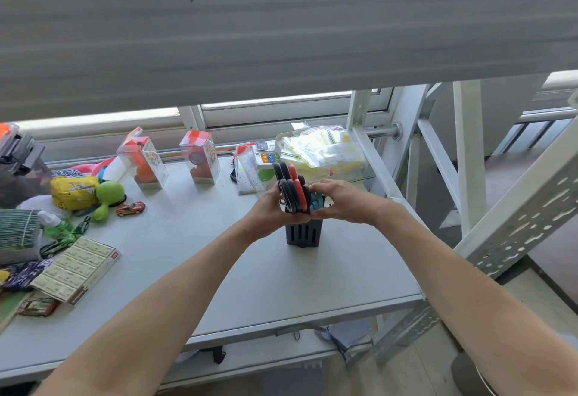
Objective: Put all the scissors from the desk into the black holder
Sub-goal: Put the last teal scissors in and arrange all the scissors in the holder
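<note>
Two bare forearms reach in from the bottom edge, nearest the camera, and meet over the right part of the grey worktop (194, 270). Above it, a broad pale shelf (281, 35) fills the upper half of the view, and a perforated metal frame (516, 217) slants down on the right.

The black holder (302, 234) stands upright on the worktop, its slotted wall facing the camera. The left hand (268, 209) wraps the holder's upper left rim, its fingers (283, 190) curled against the black handles. The right hand (339, 200) closes on the upper right rim, fingers pressed to the bundle from the other side. The scissors (292, 187) stand in the holder with their handles up (black loops to the left, a red pair beside them, teal handles lower on the right); their blades are hidden inside.

On the left of the worktop lies a flat printed box (78, 265), with a yellow pouch (73, 192) and a green ball toy (108, 193) further back. Two clear toy boxes (200, 157) stand near the rear edge, and a bag of pale packets (322, 148) sits behind the holder. A small red toy car (130, 209) rests just right of the green toy.
</note>
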Available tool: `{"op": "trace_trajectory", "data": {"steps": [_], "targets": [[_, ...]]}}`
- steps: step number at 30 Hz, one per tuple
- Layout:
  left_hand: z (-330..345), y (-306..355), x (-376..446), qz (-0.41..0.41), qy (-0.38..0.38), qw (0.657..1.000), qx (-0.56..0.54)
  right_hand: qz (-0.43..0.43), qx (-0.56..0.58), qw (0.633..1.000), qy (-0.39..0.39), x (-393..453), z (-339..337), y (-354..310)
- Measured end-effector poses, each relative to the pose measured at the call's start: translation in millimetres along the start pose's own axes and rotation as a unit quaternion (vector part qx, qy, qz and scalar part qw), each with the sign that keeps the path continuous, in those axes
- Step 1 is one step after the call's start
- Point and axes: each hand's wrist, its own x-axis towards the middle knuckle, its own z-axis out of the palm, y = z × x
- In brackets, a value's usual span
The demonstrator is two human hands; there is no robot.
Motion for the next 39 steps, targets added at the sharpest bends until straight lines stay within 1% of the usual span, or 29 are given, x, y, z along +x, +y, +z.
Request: {"op": "trace_trajectory", "data": {"steps": [4, 8, 10, 13, 17, 23, 27, 30, 33, 35, 37, 39], "targets": [[0, 0, -1, 0.001, 0.008, 1.0, -0.002, -0.035, -0.103, 0.994, 0.025, 2, -2, -3], [0, 0, -2, -0.01, 0.008, 1.0, -0.019, -0.033, -0.061, 0.997, 0.039, 0, -7, -6], [0, 3, -3, -0.009, 0.001, 1.0, -0.026, -0.03, -0.075, 0.996, 0.024, 1, -12, -11], [3, 10, -5, 0.025, 0.0, 0.999, -0.035, -0.016, -0.103, 0.995, -0.004, 0, -12, -19], [5, 8, -6, 0.04, 0.006, 0.997, -0.063, -0.005, -0.095, 0.995, 0.001, 1, -10, -27], [0, 13, -4, 0.026, 0.04, 0.997, -0.059, 0.015, -0.071, 0.997, -0.026, 2, -21, -36], [3, 7, -5, 0.022, 0.072, 0.996, -0.053, 0.04, -0.093, 0.995, -0.023, 3, -22, -44], [8, 1, -7, 0.025, 0.076, 0.997, -0.02, 0.043, -0.116, 0.992, -0.004, 4, -16, -50], [14, -2, -7, 0.046, 0.087, 0.994, 0.037, 0.042, -0.11, 0.993, 0.03, 3, -12, -50], [18, -2, -6, 0.066, 0.093, 0.991, 0.067, 0.047, -0.086, 0.994, 0.054, 2, -13, -47], [20, -2, -6, 0.073, 0.099, 0.989, 0.076, 0.062, -0.056, 0.994, 0.075, 1, -15, -46], [21, -3, -6, 0.06, 0.104, 0.991, 0.063, 0.074, -0.05, 0.992, 0.09, 0, -15, -45]]}}
